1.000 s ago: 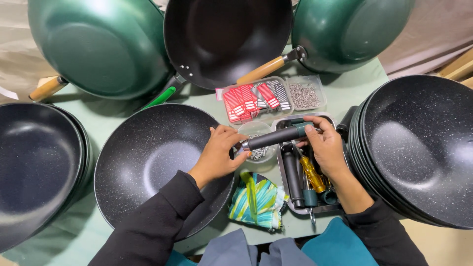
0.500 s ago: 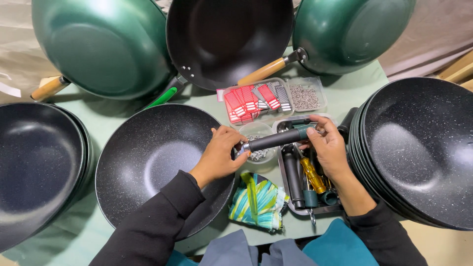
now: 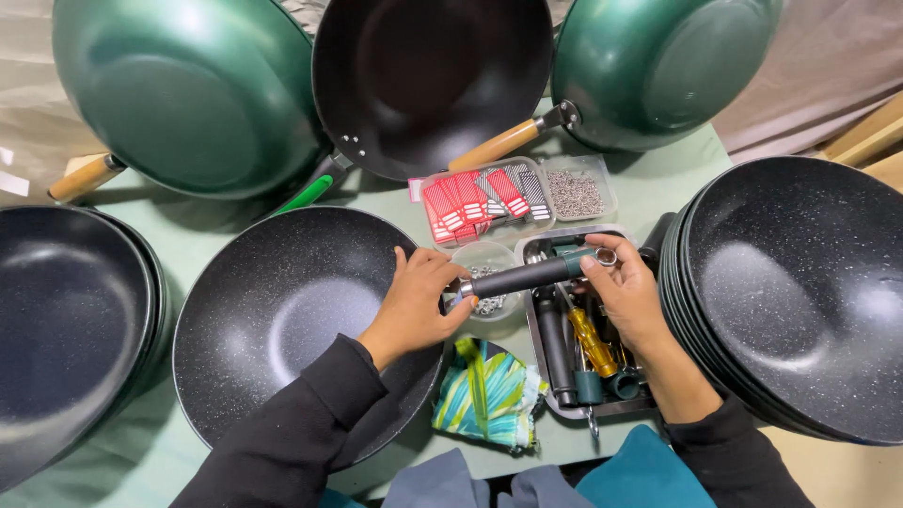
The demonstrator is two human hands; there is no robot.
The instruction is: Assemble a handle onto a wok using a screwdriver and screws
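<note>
A dark pan handle (image 3: 529, 275) spans the gap between a speckled black pan (image 3: 282, 320) and a tool tray (image 3: 564, 400), its far end pinched by the right hand (image 3: 625, 299), while the left hand (image 3: 416, 306) closes over the pan's rim at the handle's near end, beside stacked pans (image 3: 800, 292).

Bright, even overhead light, sharp in the middle and bent at the edges.

Soft white glare sits on the green pan (image 3: 188, 94) far above the left hand's fingers (image 3: 428, 268), and a paler sheen lies in the speckled pan (image 3: 282, 320) just left of them. The stacked pans (image 3: 800, 292) right of the right hand's fingers (image 3: 611, 268) show a dull highlight. Shadows are short and soft, falling on the green tablecloth (image 3: 216, 212) beneath the pan rims. Fingers and the dark handle (image 3: 527, 275) between them look crisp. Wide-angle distortion curves the pans near the borders, where detail softens slightly.
</note>
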